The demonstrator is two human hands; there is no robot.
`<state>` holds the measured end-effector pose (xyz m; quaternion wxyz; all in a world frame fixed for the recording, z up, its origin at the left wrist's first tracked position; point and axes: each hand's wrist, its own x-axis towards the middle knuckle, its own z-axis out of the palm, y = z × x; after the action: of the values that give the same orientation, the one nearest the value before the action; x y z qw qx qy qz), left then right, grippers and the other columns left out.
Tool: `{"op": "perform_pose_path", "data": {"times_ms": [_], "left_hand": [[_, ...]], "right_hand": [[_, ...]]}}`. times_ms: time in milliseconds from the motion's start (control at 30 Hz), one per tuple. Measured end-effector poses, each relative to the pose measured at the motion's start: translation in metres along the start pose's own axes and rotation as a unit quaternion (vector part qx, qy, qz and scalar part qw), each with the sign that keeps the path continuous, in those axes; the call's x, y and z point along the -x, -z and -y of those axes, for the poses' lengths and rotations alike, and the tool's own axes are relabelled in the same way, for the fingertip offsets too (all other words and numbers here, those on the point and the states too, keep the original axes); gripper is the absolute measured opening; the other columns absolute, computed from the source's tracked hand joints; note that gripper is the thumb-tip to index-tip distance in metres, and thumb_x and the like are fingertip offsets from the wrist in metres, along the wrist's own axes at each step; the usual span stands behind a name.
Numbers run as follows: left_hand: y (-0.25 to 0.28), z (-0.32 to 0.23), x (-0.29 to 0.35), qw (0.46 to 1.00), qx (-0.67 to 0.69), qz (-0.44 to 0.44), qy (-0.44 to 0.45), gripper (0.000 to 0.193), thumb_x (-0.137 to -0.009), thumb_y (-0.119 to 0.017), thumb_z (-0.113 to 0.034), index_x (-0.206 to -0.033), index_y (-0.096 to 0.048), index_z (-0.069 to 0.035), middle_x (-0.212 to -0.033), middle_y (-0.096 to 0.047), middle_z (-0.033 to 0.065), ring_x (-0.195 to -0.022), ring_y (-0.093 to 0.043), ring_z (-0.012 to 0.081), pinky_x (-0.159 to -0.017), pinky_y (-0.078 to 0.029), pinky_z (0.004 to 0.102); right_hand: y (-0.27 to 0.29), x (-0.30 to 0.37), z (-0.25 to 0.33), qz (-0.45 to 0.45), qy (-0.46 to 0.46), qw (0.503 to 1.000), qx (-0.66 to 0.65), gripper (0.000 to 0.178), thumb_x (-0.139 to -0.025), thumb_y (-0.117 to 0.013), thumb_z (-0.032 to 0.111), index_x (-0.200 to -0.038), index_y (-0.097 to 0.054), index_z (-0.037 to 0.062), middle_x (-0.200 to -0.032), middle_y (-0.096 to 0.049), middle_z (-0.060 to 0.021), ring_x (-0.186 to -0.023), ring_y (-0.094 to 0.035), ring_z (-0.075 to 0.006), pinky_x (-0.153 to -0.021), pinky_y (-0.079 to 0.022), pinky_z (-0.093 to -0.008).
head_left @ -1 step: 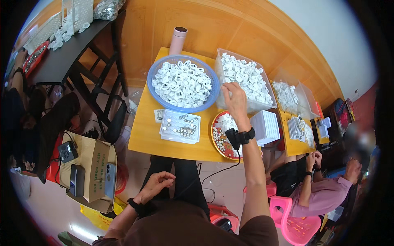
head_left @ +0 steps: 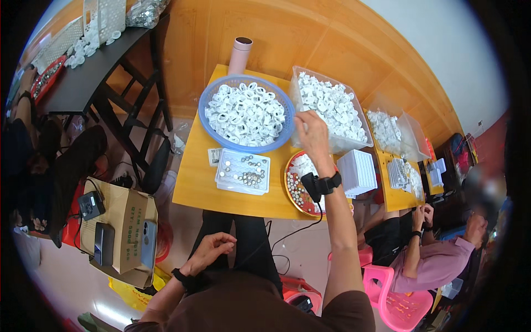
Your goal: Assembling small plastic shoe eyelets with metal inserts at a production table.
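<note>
My right hand [head_left: 312, 134] is over the table, in the gap between a blue plastic basket [head_left: 292, 133] and a clear plastic bin [head_left: 337, 146]. Its fingers are bent together, and whatever they pinch, if anything, is too small to make out. Small white plastic parts [head_left: 246, 110] with dark openings heap up in the basket; more white parts [head_left: 326, 105] fill the bin. Below my right wrist lies a round red tray [head_left: 289, 191] with button-like metal discs and white pieces. Over my lap rests my left hand [head_left: 210, 252], loosely open, holding nothing.
A clear tray of round metal pieces [head_left: 242, 171] lies near the table's front edge. White stacked trays [head_left: 358, 171] stand at the right, a pink flask [head_left: 240, 55] at the back. A cardboard box [head_left: 124, 221] is at lower left; a co-worker [head_left: 431, 265] sits at right.
My right hand has shifted slightly left, toward the basket's rim. My left hand stays where it was.
</note>
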<state>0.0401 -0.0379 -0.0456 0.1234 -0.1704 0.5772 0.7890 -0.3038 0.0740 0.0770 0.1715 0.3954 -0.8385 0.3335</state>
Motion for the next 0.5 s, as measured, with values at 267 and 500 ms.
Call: {"op": "perform_pose_path", "data": {"times_ms": [267, 500], "left_hand": [[0.007, -0.006, -0.001, 1.000, -0.003, -0.017, -0.007, 0.019, -0.089, -0.056, -0.011, -0.103, -0.059, 0.001, -0.094, -0.060, 0.0059, -0.085, -0.058, 0.0111, -0.078, -0.049, 0.0240], [0.010, -0.004, 0.001, 1.000, 0.000, -0.026, 0.004, 0.018, -0.089, -0.056, -0.010, -0.103, -0.059, 0.001, -0.093, -0.060, 0.0059, -0.084, -0.058, 0.0117, -0.078, -0.049, 0.0241]], "right_hand": [[-0.091, -0.031, -0.020, 0.120, 0.005, 0.991, 0.064, 0.024, -0.068, -0.067, 0.005, -0.091, -0.064, 0.0013, -0.091, -0.061, -0.0194, -0.089, -0.059, -0.0355, -0.078, -0.047, -0.0397], [-0.097, -0.035, -0.022, 0.135, -0.022, 0.989, 0.058, 0.025, -0.062, -0.065, 0.003, -0.086, -0.063, -0.0008, -0.093, -0.060, -0.0185, -0.090, -0.058, -0.0355, -0.079, -0.047, -0.0411]]}}
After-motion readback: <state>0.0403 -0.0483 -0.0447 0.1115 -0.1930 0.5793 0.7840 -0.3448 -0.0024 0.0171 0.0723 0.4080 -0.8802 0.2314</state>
